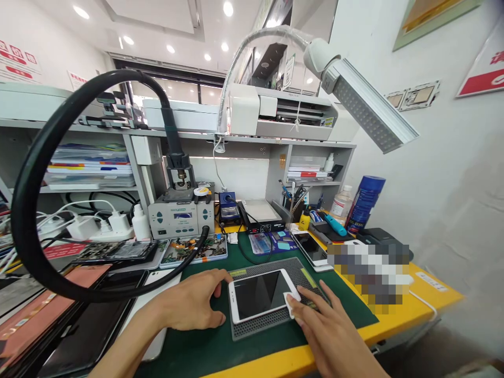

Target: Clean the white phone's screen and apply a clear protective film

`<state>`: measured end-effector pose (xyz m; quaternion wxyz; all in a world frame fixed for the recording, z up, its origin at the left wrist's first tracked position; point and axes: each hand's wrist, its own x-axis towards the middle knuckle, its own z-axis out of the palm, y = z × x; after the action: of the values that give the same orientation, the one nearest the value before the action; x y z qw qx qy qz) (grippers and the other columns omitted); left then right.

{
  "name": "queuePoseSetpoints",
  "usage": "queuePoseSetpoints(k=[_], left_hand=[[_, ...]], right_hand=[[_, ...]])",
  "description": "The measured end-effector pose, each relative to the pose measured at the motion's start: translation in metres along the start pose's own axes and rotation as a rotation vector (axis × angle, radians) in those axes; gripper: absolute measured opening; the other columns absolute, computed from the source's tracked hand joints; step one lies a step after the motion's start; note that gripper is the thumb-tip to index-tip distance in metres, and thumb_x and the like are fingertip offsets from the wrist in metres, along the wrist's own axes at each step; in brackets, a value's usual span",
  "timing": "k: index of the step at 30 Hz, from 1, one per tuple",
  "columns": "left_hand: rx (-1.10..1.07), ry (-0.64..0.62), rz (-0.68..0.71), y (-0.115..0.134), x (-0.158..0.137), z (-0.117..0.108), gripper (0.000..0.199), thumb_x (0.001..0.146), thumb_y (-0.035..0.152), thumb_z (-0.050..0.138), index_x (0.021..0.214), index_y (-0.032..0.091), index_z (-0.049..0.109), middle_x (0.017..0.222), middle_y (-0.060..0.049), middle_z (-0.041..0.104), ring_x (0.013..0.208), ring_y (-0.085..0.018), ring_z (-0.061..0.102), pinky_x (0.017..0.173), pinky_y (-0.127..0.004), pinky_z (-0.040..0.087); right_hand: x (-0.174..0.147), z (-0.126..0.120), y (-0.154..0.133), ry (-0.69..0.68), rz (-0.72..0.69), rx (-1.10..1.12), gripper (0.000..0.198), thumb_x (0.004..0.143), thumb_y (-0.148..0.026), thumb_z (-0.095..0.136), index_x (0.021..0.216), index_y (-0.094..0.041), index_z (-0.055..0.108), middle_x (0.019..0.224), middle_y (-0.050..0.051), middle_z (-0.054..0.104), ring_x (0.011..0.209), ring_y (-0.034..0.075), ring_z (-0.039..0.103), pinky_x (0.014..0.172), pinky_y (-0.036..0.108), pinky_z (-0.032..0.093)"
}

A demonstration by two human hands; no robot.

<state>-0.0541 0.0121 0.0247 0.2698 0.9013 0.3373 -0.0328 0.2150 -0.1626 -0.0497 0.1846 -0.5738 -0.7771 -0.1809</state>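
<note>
A small white tablet [260, 295] with a dark, glossy screen lies on a grey honeycomb-patterned pad [260, 328]. My left hand [192, 299] is at the tablet's left, thumb and fingers apart. Its index fingertip is at the upper left corner, and the thumb stays off the tablet. Between the fingers of my right hand [321, 323] is a crumpled white wipe [289, 304], pressed against the tablet's right edge. The fingers partly cover the wipe.
A green mat [189, 346] covers the yellow bench. A thick black hose [23, 210] arches at left from a hot-air station [181, 218]. A parts tray [226, 252] and a second white tablet [311, 251] lie beyond the pad. An LED lamp [370, 105] hangs above right.
</note>
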Motion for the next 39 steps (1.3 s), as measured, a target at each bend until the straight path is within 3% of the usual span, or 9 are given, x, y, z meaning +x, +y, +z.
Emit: queuePoseSetpoints(k=[7, 12, 22, 31, 35, 39], left_hand=[[-0.015, 0.020, 0.021, -0.006, 0.001, 0.003, 0.064, 0.072, 0.043, 0.066, 0.132, 0.026, 0.052, 0.106, -0.002, 0.061, 0.090, -0.022, 0.060, 0.070, -0.029, 0.044], [-0.011, 0.035, 0.023, -0.006, 0.001, 0.006, 0.066, 0.071, 0.043, 0.067, 0.133, 0.025, 0.052, 0.107, -0.003, 0.061, 0.091, -0.022, 0.060, 0.072, -0.029, 0.045], [-0.005, 0.062, 0.031, -0.003, -0.003, 0.008, 0.063, 0.069, 0.039, 0.066, 0.129, 0.024, 0.053, 0.105, -0.002, 0.061, 0.091, -0.021, 0.060, 0.077, -0.029, 0.046], [-0.012, 0.047, 0.014, -0.003, 0.000, 0.008, 0.057, 0.071, 0.036, 0.063, 0.126, 0.025, 0.053, 0.105, -0.001, 0.060, 0.092, -0.021, 0.060, 0.078, -0.029, 0.046], [-0.033, 0.025, -0.007, 0.001, -0.002, 0.005, 0.058, 0.071, 0.035, 0.062, 0.127, 0.024, 0.052, 0.106, -0.002, 0.060, 0.094, -0.022, 0.060, 0.080, -0.030, 0.046], [-0.045, 0.026, -0.003, 0.003, -0.004, 0.004, 0.059, 0.070, 0.035, 0.064, 0.127, 0.023, 0.052, 0.107, -0.003, 0.060, 0.095, -0.023, 0.060, 0.081, -0.031, 0.046]], right_hand=[[-0.010, 0.001, 0.022, -0.094, 0.027, -0.018, 0.041, 0.096, -0.007, 0.043, 0.132, -0.024, 0.052, 0.124, 0.007, 0.071, 0.129, 0.029, 0.057, 0.115, 0.062, 0.029], [-0.005, -0.005, 0.021, -0.120, 0.099, 0.060, 0.031, 0.099, -0.014, 0.044, 0.126, -0.025, 0.056, 0.122, 0.006, 0.072, 0.131, 0.029, 0.055, 0.115, 0.061, 0.032], [0.028, -0.014, 0.027, -0.174, 0.121, 0.144, 0.029, 0.101, -0.016, 0.040, 0.120, -0.020, 0.062, 0.125, 0.010, 0.071, 0.130, 0.031, 0.055, 0.114, 0.063, 0.032], [0.057, -0.015, 0.027, -0.141, 0.180, 0.317, 0.022, 0.101, -0.019, 0.042, 0.106, -0.022, 0.064, 0.110, 0.009, 0.071, 0.116, 0.027, 0.061, 0.111, 0.056, 0.035], [0.072, -0.013, 0.040, -0.047, 0.302, 0.491, 0.026, 0.104, -0.030, 0.041, 0.093, -0.021, 0.062, 0.097, 0.006, 0.070, 0.099, 0.024, 0.065, 0.095, 0.045, 0.048], [0.092, -0.009, 0.069, 0.038, 0.526, 0.724, 0.034, 0.106, -0.040, 0.040, 0.096, -0.017, 0.062, 0.086, 0.004, 0.067, 0.081, 0.021, 0.066, 0.077, 0.039, 0.054]])
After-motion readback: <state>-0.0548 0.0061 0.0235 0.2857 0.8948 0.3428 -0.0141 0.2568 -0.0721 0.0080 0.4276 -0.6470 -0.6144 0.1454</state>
